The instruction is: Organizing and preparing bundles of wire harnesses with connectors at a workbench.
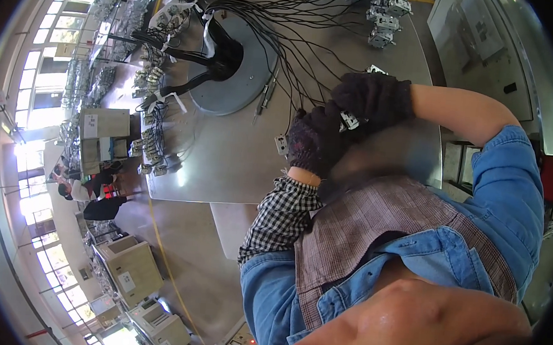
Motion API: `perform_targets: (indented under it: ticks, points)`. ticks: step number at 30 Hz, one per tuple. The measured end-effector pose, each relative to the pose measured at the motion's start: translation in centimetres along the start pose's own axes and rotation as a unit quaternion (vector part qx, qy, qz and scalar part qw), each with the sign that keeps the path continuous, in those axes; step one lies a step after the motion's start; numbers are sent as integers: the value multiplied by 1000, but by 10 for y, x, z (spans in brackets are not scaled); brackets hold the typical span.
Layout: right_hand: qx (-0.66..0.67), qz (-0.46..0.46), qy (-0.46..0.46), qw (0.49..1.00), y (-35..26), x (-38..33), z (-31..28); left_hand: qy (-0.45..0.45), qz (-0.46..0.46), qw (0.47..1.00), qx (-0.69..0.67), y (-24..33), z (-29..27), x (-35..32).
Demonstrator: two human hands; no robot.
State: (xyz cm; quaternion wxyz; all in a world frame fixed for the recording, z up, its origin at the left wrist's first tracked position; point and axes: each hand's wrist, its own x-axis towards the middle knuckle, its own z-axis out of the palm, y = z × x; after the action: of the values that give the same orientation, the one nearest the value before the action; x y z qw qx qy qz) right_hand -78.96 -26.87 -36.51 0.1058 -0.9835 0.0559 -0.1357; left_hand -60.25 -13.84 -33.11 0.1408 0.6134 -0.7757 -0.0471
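Observation:
Both my hands wear dark knitted gloves and meet over the near part of a metal table. My left hand [315, 139] has its fingers curled in around thin black cables. Close against it, my right hand [372, 102] is bent around a small silvery metal connector [349, 120], which shows between the two gloves. The fingertips are partly hidden, so I cannot tell which hand bears the connector's weight. Another small metal connector [281, 144] lies just left of my left glove. A light-coloured connector [376, 70] peeks out beyond my right glove. The thin black cables [291, 52] fan out from a thick black harness trunk [223, 58].
The trunk rests on a round grey disc [230, 102] on the metal table [213, 162]. Slim pen-like tools [266, 95] lie by its edge. Connector clusters sit at the far right [384, 20] and left [152, 144]. A panelled cabinet [490, 53] stands right; a person [89, 188] is far left.

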Motion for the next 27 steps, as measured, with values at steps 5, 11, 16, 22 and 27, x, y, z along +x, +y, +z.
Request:
perform_targets:
  ticks: [5,11,16,22,27]
  points:
    - [-49,16,-17,999,7,-12,-58,-7,-7,1000,-12,0,-5,-1]
    - [56,119,-121,984,12,-15,-28,6,-11,1000,-2,-1,-7,3]
    - [-104,10,119,987,-16,-14,-5,-4,-28,1000,12,10,-18,3]
    - [562,-117,192,796,47,-6,84,-40,-6,999,-3,2,-13,5]
    - [507,-122,307,796,41,1,104,-74,-14,997,-11,-3,-11,6]
